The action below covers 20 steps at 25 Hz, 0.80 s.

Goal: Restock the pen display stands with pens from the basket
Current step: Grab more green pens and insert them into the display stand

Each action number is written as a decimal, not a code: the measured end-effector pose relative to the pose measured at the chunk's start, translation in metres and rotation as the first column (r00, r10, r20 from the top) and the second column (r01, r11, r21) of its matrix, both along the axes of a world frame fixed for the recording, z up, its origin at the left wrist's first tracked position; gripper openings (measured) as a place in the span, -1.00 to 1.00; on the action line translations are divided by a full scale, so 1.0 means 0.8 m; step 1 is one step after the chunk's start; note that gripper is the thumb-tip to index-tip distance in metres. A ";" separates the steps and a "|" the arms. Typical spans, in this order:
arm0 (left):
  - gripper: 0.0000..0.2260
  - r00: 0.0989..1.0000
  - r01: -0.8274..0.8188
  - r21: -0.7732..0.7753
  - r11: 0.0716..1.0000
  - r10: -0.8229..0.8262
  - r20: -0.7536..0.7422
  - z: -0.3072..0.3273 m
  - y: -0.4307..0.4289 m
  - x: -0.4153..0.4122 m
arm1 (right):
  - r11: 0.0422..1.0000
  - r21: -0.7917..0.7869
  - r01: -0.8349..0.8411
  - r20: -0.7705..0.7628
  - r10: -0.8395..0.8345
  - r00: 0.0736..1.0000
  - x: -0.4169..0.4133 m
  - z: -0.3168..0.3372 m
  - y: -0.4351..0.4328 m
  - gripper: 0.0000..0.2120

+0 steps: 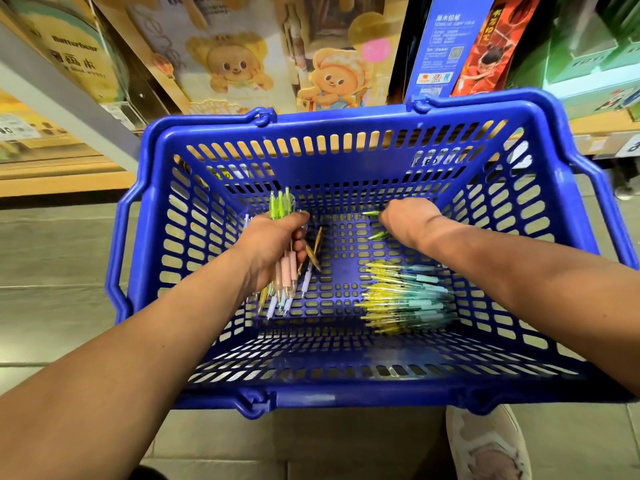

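Observation:
A blue plastic basket (346, 393) stands on the floor below me, both my arms reaching into it. My left hand (273, 244) grips a bunch of pens (285, 271), green clickers sticking up past my fingers and pink grips hanging below. My right hand (407, 218) is curled over a green pen (371, 213) near the basket's far side, fingers hidden under the knuckles. A pile of yellow and teal pens (405, 299) lies at the right of the basket floor. A few loose pens (313, 251) lie beside my left hand.
Shelves with cartoon bear display cards (235, 64) and a blue and red boxed product (464, 46) rise behind the basket. A wooden shelf edge (62, 181) runs at the left. My shoe (485, 445) shows on the tiled floor at the bottom right.

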<state>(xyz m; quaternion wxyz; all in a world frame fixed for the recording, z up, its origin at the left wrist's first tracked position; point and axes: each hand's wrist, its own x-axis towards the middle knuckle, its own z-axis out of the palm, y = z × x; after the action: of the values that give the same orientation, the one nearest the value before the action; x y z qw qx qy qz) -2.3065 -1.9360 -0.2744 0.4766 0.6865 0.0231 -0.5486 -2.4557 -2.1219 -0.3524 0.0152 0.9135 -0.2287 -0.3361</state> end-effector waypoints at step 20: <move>-0.61 0.991 -0.084 0.056 0.995 0.077 0.108 0.004 -0.002 -0.007 | 0.504 0.854 0.125 0.252 -0.612 0.750 0.061 0.068 0.090 -0.86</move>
<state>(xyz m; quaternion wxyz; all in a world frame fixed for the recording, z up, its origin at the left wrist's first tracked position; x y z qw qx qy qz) -2.3117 -1.9376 -0.2710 0.4781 0.7271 0.0420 -0.4909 -2.4070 -2.0495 -0.2979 -0.5316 0.7994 -0.2473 -0.1313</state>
